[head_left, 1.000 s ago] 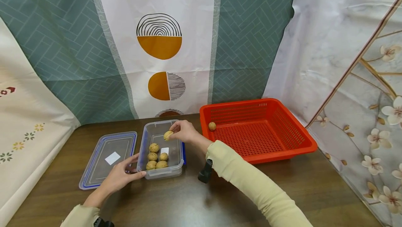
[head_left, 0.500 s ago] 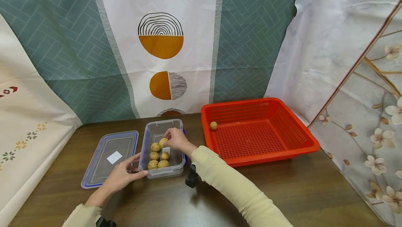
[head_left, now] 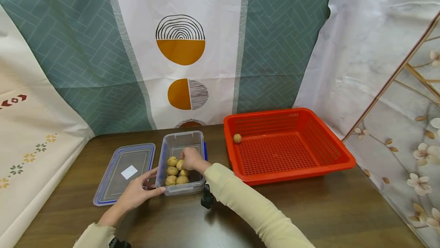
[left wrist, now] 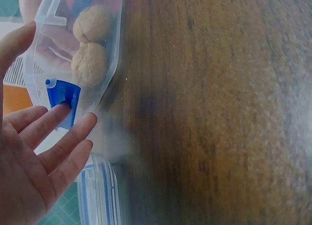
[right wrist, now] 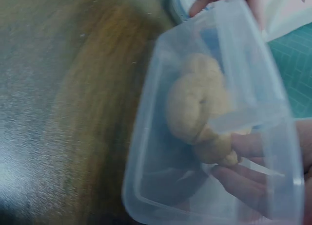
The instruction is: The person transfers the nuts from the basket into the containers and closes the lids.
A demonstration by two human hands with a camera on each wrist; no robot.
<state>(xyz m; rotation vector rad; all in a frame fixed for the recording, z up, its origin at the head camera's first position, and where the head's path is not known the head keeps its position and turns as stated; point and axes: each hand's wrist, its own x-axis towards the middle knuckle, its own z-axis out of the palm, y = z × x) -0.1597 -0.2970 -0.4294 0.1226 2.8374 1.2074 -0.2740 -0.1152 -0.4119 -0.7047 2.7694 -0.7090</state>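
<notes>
A clear plastic food container stands uncovered on the table, with several walnuts grouped toward its near left side. Reaching down inside it, my right hand pinches a walnut between thumb and fingers, low among the others. My left hand steadies the container's near left corner. Its thumb is at the front rim. In the left wrist view its fingers lie fairly straight, one against a blue latch. The container's lid with blue edging lies flat to the left, a white label on it.
A red plastic basket sits to the right of the container, with one walnut by its left wall. The brown wooden table extends in front of it. Patterned cloth hangs behind and at both sides.
My right hand has lowered the walnut from above the container's far part down toward the other walnuts. My left hand keeps its place at the corner. The view has shifted slightly.
</notes>
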